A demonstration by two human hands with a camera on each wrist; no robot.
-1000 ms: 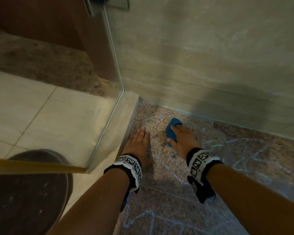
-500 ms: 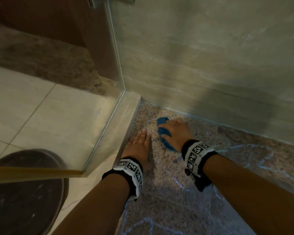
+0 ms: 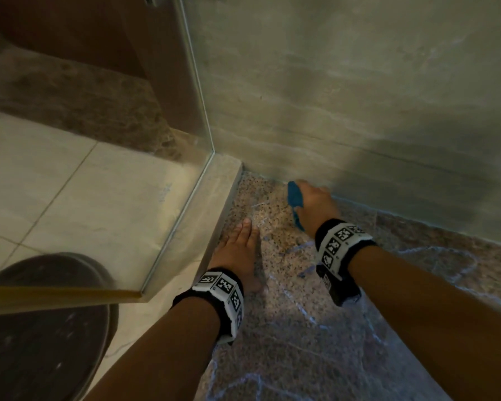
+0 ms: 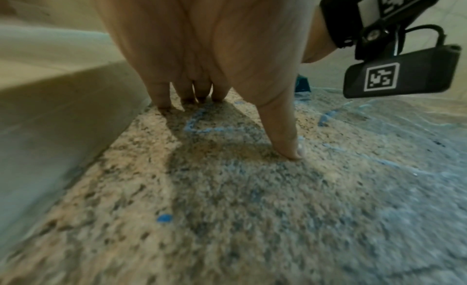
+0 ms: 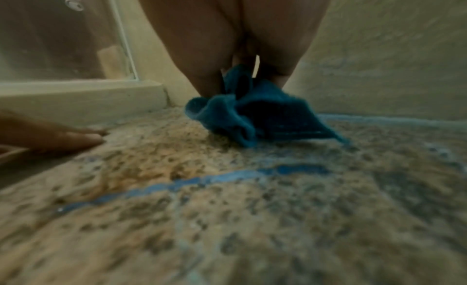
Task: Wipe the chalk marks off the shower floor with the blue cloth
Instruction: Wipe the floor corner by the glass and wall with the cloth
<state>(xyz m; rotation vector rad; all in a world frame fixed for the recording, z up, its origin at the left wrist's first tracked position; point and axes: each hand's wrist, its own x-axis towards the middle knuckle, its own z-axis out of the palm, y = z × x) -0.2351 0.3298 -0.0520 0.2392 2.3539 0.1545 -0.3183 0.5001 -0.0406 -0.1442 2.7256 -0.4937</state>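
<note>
My right hand (image 3: pixel 313 204) grips the bunched blue cloth (image 3: pixel 295 202) and holds it on the speckled shower floor (image 3: pixel 272 328), close to the back wall near the corner. From the right wrist, the cloth (image 5: pixel 250 117) hangs crumpled from my fingers onto the stone. My left hand (image 3: pixel 239 250) lies flat on the floor beside the kerb, fingers straight, with fingertips (image 4: pixel 161 101) and thumb touching the stone. Blue and pale chalk marks (image 3: pixel 298 250) run between and behind my hands; one blue line (image 5: pixel 202 181) lies just short of the cloth.
A glass panel (image 3: pixel 185 140) stands on a pale kerb (image 3: pixel 214 215) to the left. The tiled wall (image 3: pixel 359 111) closes the back. Outside the glass are pale floor tiles and a dark round object (image 3: pixel 41 328). More chalk scribbles (image 3: pixel 446 264) cover the floor to the right.
My right hand has carried the cloth away from me, up towards the back wall. The left hand has stayed flat in place. The view has shifted slightly.
</note>
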